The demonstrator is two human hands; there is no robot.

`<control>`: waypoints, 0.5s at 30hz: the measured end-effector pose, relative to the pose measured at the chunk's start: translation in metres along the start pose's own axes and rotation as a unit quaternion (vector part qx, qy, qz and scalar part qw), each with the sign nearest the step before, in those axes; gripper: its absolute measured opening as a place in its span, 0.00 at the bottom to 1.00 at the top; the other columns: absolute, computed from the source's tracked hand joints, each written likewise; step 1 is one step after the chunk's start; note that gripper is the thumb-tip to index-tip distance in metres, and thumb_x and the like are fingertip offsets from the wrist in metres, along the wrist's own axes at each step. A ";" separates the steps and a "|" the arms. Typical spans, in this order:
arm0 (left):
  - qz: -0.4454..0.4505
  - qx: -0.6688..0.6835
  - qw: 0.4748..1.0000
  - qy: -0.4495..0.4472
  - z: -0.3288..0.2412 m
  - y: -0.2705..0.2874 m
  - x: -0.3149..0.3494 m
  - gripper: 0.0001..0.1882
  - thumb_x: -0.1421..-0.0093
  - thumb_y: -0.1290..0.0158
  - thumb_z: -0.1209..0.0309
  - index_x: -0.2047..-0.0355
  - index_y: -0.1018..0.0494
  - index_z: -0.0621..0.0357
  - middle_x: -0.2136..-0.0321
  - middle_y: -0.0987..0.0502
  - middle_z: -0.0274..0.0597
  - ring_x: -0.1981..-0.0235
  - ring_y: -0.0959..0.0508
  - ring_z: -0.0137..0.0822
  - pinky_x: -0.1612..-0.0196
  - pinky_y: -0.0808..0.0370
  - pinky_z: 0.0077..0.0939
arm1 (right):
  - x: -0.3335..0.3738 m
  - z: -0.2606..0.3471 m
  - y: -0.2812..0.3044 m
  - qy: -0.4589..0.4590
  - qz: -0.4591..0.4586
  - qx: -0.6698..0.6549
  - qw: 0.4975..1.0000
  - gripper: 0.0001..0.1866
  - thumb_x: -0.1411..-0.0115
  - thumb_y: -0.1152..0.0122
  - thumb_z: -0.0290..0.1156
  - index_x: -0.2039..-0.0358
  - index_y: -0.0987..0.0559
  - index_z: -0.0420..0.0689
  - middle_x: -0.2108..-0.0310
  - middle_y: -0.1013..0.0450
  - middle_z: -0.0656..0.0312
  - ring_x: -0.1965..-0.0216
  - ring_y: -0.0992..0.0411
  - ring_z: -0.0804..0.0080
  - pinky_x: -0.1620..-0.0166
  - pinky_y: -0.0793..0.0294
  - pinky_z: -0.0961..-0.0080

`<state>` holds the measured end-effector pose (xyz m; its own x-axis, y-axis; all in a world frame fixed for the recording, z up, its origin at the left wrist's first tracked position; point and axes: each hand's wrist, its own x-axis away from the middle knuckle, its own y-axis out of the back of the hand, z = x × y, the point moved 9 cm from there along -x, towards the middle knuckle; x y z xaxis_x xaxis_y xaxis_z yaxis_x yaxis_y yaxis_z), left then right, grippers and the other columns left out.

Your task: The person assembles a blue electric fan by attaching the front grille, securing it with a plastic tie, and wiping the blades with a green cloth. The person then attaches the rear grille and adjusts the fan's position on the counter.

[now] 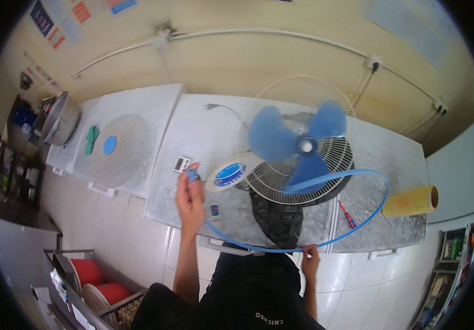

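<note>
A long, thin blue plastic band (358, 227) curves along the counter's near edge and loops round at the right, its far end lying over a fan. My left hand (191, 202) is raised left of the fan, fingers closed on the band's near end, where a small blue piece shows. At the near edge, my right hand (310, 259) pinches the band midway. The fan's blue blades (270, 133) face up over its white wire rear grille (273, 184). Beside it is the white fan base (230, 175) with a blue panel. Black plastic (275, 217) lies under the grille.
A red-and-blue screwdriver (348, 216) and yellow roll (410, 202) lie right. Near my left hand are a white timer (181, 164) and a small white device (215, 212). Further left lie a round front grille (138, 144), a green cloth (91, 140) and a metal pot (62, 118).
</note>
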<state>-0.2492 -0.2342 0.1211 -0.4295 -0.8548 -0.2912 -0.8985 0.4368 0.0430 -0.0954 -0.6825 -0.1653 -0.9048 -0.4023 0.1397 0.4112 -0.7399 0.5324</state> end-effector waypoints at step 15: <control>-0.042 0.070 0.997 -0.012 0.004 0.037 -0.010 0.20 0.23 0.57 0.61 0.37 0.33 0.57 0.76 0.41 0.23 0.78 0.43 0.17 0.76 0.45 0.16 | -0.161 0.268 0.206 0.303 -0.300 0.118 0.897 0.05 0.40 0.34 0.25 0.62 0.18 0.43 0.56 0.20 0.54 0.49 0.24 0.49 0.44 0.29 0.62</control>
<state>-0.2779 -0.2082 0.1219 -0.3488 -0.8844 -0.3102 -0.9096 0.3992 -0.1151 0.1050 -0.6254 0.1459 -0.7002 -0.2416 -0.6718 -0.2285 -0.8156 0.5316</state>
